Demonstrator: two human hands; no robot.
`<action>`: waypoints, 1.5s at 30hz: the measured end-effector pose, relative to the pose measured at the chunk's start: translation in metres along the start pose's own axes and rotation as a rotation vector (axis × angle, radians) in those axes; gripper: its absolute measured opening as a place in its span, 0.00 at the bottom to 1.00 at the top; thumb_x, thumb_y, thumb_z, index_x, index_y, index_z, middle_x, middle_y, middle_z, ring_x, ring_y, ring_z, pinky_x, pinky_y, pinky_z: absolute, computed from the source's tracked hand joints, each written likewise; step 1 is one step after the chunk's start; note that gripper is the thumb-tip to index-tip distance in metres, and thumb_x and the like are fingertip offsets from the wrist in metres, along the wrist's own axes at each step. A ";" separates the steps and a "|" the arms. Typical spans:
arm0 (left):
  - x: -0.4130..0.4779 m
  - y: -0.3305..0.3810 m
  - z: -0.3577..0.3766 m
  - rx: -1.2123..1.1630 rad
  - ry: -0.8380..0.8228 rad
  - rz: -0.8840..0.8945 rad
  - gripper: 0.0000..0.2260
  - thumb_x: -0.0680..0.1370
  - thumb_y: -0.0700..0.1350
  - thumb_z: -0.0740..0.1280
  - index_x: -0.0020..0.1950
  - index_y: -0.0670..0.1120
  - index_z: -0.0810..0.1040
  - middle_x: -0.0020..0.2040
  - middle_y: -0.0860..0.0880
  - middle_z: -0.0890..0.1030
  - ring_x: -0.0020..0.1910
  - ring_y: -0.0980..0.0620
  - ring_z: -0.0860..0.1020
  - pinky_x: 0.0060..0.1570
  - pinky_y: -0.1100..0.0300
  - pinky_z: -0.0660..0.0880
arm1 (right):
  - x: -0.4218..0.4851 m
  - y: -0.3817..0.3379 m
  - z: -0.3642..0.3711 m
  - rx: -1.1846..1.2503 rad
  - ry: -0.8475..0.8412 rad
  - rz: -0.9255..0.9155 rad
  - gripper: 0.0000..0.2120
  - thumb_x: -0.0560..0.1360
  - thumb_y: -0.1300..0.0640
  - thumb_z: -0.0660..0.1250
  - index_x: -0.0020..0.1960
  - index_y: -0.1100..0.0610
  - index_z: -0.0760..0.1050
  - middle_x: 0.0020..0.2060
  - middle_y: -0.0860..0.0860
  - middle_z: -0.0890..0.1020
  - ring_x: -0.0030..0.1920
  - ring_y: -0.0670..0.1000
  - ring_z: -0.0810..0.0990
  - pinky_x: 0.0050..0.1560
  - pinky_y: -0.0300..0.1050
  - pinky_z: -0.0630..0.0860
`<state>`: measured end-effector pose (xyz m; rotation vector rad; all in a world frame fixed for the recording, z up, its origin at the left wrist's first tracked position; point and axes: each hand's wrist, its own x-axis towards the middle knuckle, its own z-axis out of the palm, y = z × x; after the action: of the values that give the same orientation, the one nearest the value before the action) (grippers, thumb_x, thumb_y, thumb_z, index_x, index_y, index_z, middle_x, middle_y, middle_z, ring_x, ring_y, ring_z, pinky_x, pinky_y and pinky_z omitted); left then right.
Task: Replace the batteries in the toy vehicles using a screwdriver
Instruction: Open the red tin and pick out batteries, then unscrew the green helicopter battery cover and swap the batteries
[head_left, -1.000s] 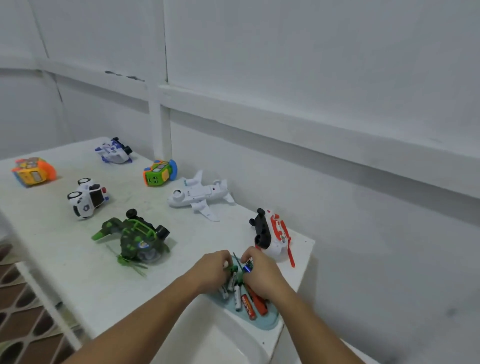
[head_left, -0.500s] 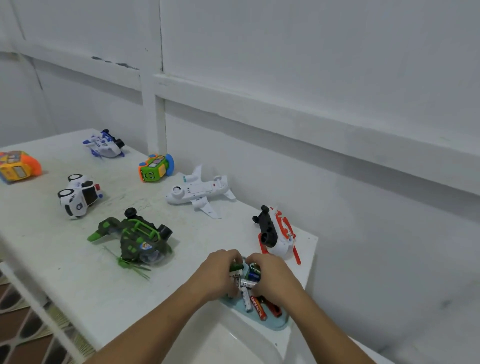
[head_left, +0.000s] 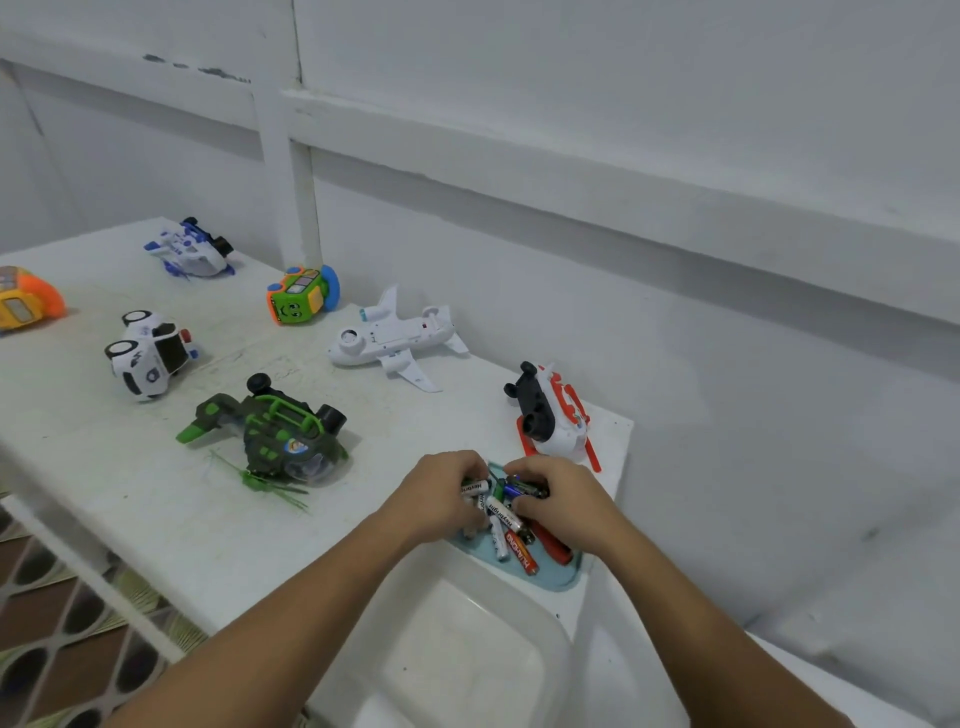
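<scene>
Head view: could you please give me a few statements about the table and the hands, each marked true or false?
1. The left hand and the right hand both grip batteries over the blue tray. True.
2. The white plane lies on the floor. False: it lies on the table.
3. The green helicopter lies tipped over, wheels up. True.
4. The right hand holds the red and white toy. False: it lies on the table beyond the tray, and neither hand holds it.
</scene>
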<state>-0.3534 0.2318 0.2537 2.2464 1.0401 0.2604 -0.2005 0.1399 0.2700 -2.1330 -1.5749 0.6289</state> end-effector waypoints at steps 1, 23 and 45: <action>0.000 0.000 0.000 -0.002 0.007 0.001 0.20 0.70 0.43 0.76 0.60 0.48 0.77 0.59 0.50 0.78 0.52 0.53 0.75 0.49 0.61 0.71 | 0.001 0.000 0.001 0.014 0.001 0.005 0.18 0.75 0.57 0.69 0.64 0.48 0.76 0.59 0.47 0.79 0.55 0.46 0.79 0.54 0.38 0.74; -0.004 -0.012 -0.010 -0.208 0.124 -0.118 0.12 0.74 0.51 0.73 0.55 0.51 0.79 0.58 0.51 0.78 0.54 0.53 0.77 0.48 0.59 0.73 | 0.009 0.001 0.005 0.181 0.145 -0.035 0.06 0.76 0.57 0.69 0.50 0.47 0.77 0.49 0.43 0.79 0.47 0.39 0.75 0.45 0.30 0.69; -0.047 -0.126 -0.089 -0.202 0.592 -0.375 0.29 0.74 0.53 0.70 0.73 0.57 0.63 0.62 0.44 0.65 0.62 0.42 0.71 0.59 0.56 0.69 | 0.099 -0.153 0.082 0.711 -0.312 0.211 0.19 0.76 0.64 0.62 0.64 0.50 0.73 0.48 0.56 0.80 0.41 0.54 0.77 0.38 0.47 0.77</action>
<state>-0.4999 0.2995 0.2477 1.7780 1.6280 0.8563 -0.3407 0.2825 0.2797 -1.7048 -1.0247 1.4041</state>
